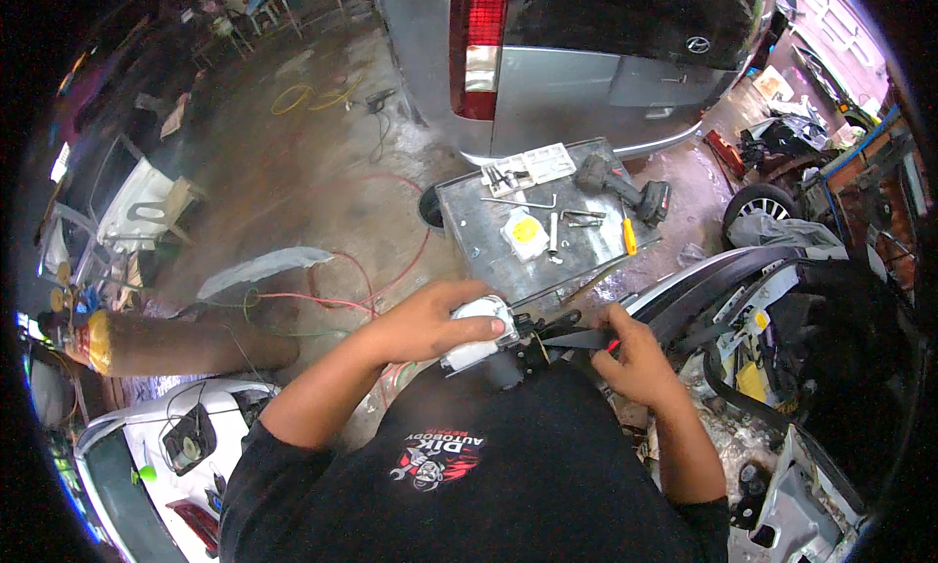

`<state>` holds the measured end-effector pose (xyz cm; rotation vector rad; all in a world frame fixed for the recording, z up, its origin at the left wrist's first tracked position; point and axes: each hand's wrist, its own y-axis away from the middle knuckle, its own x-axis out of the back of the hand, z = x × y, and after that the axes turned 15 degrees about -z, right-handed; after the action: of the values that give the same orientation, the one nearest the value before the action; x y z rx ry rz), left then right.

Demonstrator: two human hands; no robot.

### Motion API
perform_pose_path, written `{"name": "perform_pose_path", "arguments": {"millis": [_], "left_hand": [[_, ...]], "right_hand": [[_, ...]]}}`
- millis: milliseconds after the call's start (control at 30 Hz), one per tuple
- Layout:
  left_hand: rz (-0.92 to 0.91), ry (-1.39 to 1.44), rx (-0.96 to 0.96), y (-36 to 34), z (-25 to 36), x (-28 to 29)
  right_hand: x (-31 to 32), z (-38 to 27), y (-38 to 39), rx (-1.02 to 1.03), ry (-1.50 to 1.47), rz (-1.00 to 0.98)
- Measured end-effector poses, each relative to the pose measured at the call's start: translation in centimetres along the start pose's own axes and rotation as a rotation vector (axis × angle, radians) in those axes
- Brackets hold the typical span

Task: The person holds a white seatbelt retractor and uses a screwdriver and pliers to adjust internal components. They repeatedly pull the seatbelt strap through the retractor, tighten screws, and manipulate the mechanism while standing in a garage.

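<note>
Beyond the work area stands a grey van (586, 94), its rear side turned to the person. On the right is an opened car body (821, 377), and at the lower left a white car (161, 465). Near this one lies a brown cylinder (195, 346). Between the van and the person is a dark table (489, 260). The left hand (425, 319) grasps a white part (474, 353), thumb on its top, close before the chest and nearer than the table. The right hand (635, 358) has bent fingers at the end of a black strap (576, 339), beside a small red piece; whether they grip it, I cannot tell. On the table rest a drill (625, 190), a white case (532, 167), a yellow screwdriver (629, 236) and an L-shaped key (518, 203).
</note>
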<state>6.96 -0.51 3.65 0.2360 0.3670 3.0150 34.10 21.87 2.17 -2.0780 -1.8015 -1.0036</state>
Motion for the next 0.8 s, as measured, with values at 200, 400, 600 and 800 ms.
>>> {"name": "perform_pose_path", "arguments": {"millis": [200, 400, 600, 800], "left_hand": [[-0.030, -0.457, -0.019, 2.0, 2.1, 0.0], [0.206, -0.757, -0.228, 2.0, 4.3, -1.2], [0.494, -0.816, -0.375, -1.3, 1.5, -1.6], [0.343, -0.474, -0.271, -3.7, -3.8, -1.5]], "right_hand": [[0.8, 0.7, 0.1, 0.113, 0.031, 0.354], [7.6, -8.2, 4.4, 0.205, -0.028, 0.227], [8.4, -14.0, 3.5, 0.272, -0.216, 0.021], [5.2, -13.0, 0.0, 0.283, -0.301, -0.069]]}}
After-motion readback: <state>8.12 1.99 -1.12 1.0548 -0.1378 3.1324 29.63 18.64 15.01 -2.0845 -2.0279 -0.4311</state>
